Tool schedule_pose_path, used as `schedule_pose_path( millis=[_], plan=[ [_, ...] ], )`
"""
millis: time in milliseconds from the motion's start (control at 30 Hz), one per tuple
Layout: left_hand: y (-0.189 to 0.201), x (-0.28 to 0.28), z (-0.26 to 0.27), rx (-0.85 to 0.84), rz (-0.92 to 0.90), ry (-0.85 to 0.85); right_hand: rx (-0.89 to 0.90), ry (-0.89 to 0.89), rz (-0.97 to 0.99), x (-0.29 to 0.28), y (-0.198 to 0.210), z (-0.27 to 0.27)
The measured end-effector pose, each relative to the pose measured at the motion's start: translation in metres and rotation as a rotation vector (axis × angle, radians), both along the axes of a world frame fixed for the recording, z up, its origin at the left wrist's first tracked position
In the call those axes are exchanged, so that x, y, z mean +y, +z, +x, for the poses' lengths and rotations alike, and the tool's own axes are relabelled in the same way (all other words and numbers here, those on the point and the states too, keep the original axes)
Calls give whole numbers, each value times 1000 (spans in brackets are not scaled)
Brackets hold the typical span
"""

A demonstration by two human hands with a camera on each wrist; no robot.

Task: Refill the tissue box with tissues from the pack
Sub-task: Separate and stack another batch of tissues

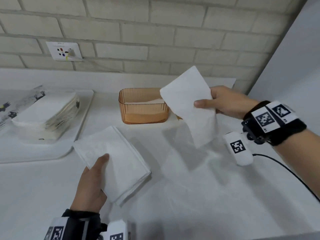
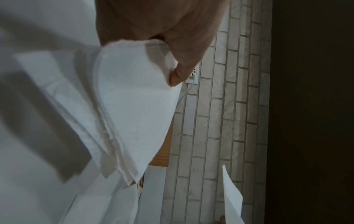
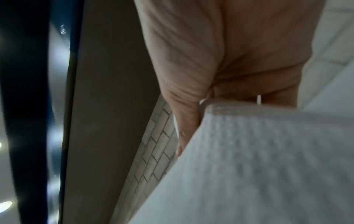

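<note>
Partway: my right hand [image 1: 225, 101] pinches one tissue [image 1: 190, 103] beside the amber box [image 1: 143, 115], barely filled. My left hand [image 1: 91, 184] grips a stack [image 1: 114, 163]; the pack [image 1: 46, 110] lies beyond it.

a home counter: brick-look wall [image 1: 155, 32] (whitewashed), wall socket [image 1: 63, 51], tray [image 1: 81, 122].

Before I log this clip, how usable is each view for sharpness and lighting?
Head view: evenly lit, mostly sharp, brick wall lines bowed. Left wrist view: tissue stack readable, right side dark. Right wrist view: held tissue badly out of focus, left side dark with glare streaks.
</note>
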State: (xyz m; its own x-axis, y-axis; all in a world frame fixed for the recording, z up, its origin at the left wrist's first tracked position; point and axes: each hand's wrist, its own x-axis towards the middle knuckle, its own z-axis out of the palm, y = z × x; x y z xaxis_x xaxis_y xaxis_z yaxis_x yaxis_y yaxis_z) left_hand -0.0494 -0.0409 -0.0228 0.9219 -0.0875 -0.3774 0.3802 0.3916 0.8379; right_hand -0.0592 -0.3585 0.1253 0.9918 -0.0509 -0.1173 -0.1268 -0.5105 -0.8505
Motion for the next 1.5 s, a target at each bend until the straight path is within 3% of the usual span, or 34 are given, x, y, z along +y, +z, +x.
schedule_pose_path(
  millis=[67, 200, 267, 467, 667, 767, 1000, 1200, 1300, 1500],
  plan=[
    [0, -7, 0, 1, -5, -29, 147, 37, -14, -3, -21, -15],
    [1, -25, -5, -21, -5, -114, 412, 157, -434, 1, -82, -34],
    [0, -31, -8, -18, -11, -146, 483, 147, -548, 7, -106, -38],
    [-2, -46, -14, -15, 13, -219, 412, -8, -718, 19, -131, -46],
    [0, -49, -11, 0, 14, -225, 251, -132, -531, 21, -132, -47],
    [1, -49, -9, 9, 9, -224, 220, -120, -458, 22, -133, -44],
    [2, -53, -11, 0, -4, -241, 267, -124, -752, 34, -154, -35],
    [-1, -53, -10, 0, 6, -241, 352, -51, -777, 35, -149, -33],
    [0, -54, -9, -7, 1, -248, 300, -30, -704, 34, -139, -34],
    [0, -59, -4, -4, 5, -228, -63, -134, -11, 11, -74, -35]
  ],
)
